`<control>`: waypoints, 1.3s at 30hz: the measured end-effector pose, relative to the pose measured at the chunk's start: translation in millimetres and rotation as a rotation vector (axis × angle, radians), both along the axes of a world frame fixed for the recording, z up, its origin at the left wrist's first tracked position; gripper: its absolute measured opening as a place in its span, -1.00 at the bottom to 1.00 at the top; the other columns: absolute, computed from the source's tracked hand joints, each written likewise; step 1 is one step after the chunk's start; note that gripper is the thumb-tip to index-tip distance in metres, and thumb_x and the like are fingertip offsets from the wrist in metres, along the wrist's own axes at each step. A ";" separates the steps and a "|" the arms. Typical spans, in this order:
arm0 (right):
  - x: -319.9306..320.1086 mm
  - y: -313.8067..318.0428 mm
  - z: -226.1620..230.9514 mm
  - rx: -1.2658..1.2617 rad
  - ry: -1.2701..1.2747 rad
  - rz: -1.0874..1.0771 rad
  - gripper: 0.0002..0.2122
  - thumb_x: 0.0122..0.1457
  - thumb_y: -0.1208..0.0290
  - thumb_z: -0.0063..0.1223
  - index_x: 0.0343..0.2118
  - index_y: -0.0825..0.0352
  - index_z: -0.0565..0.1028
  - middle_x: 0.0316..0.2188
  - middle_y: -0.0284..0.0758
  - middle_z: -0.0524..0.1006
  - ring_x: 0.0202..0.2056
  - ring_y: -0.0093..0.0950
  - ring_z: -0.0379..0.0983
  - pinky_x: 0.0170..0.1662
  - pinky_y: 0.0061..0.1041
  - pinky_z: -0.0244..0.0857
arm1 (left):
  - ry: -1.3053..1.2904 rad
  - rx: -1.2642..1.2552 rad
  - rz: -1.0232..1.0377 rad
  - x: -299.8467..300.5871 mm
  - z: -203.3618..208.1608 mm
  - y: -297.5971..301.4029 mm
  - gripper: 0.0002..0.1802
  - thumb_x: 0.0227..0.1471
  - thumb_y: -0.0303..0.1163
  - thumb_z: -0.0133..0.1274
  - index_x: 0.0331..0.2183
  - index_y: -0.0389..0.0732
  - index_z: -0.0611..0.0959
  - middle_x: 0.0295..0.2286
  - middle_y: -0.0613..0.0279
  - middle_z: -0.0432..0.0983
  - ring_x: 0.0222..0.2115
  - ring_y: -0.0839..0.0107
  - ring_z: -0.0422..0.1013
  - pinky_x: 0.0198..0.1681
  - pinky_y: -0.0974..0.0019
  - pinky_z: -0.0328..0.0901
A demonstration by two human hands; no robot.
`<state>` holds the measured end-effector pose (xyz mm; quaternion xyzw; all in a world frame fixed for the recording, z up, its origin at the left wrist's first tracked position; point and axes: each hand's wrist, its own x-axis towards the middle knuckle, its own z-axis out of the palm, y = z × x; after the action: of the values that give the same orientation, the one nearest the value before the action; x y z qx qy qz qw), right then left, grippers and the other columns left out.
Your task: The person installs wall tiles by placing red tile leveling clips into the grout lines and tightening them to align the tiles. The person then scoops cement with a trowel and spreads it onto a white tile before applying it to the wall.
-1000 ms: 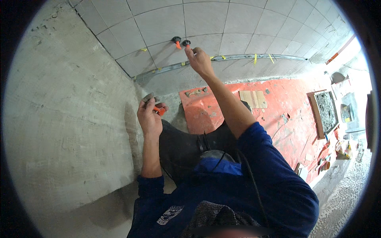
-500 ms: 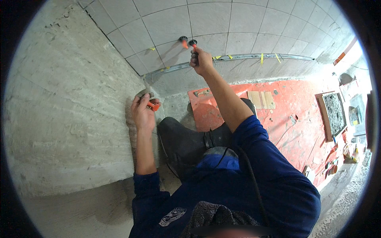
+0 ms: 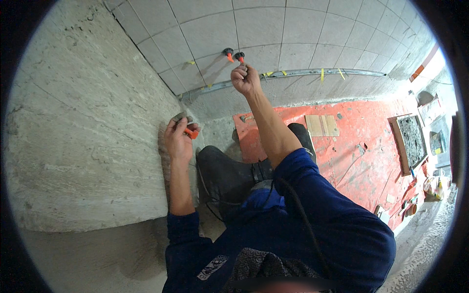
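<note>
Two tile levelers with round black bases and orange handles stick out from the joints of the grey wall tiles. The left tile leveler stands free. At the right tile leveler, my right hand is closed, fingers curled at the end of its orange handle; the exact contact is hidden. My left hand is raised beside the rough concrete surface, its fingers bent around another orange piece that looks like a leveler handle. Dark, dirty fingertips hide the rest of that piece.
A metal rail with yellow strips runs along the bottom of the tiles. A concrete block stands at left. Red sheeting with a cardboard piece covers the floor. A mortar tray lies at right. My dark boots are below.
My right hand has shifted slightly down from the right tile leveler's base, showing more of its orange handle. My left hand stays nearly in place, holding the orange piece.
</note>
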<state>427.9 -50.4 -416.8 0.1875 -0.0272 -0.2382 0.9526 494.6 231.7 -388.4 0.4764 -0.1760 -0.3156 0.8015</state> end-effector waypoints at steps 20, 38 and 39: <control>-25.3 6.8 16.7 -1.093 1.134 -0.285 -0.78 0.13 0.32 -0.03 -0.43 0.41 0.38 -0.68 -0.36 0.35 -0.73 -0.59 0.21 -0.68 -0.55 0.08 | 0.044 0.051 -0.080 -1.7 1.1 1.2 -0.83 0.10 -0.46 0.01 -0.22 -0.25 0.53 -0.38 0.20 0.47 -0.45 0.39 0.40 -0.34 0.20 0.38; -32.1 41.3 49.8 -2.100 1.882 -0.772 -0.57 0.09 0.05 0.07 -0.17 0.36 0.43 -0.31 -0.10 0.54 -0.27 -0.13 0.50 -0.25 -0.19 0.37 | 0.000 0.014 -0.004 -7.6 -14.4 -5.8 -0.78 0.02 -0.35 0.15 -0.28 -0.17 0.50 -0.50 0.29 0.49 -0.74 0.58 0.28 -0.76 0.46 0.15; -25.9 32.5 52.1 -2.172 1.880 -0.745 -0.56 0.10 0.03 0.05 -0.17 0.36 0.43 -0.28 -0.10 0.53 -0.25 -0.13 0.50 -0.24 -0.19 0.37 | 0.002 0.015 0.004 -6.8 -14.4 -6.6 -0.79 0.03 -0.36 0.14 -0.28 -0.17 0.50 -0.50 0.28 0.50 -0.74 0.58 0.28 -0.76 0.46 0.15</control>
<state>402.0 -18.0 -364.7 -0.8354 0.3783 -0.3574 0.1770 487.7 225.1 -402.8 0.4825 -0.1719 -0.3156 0.7987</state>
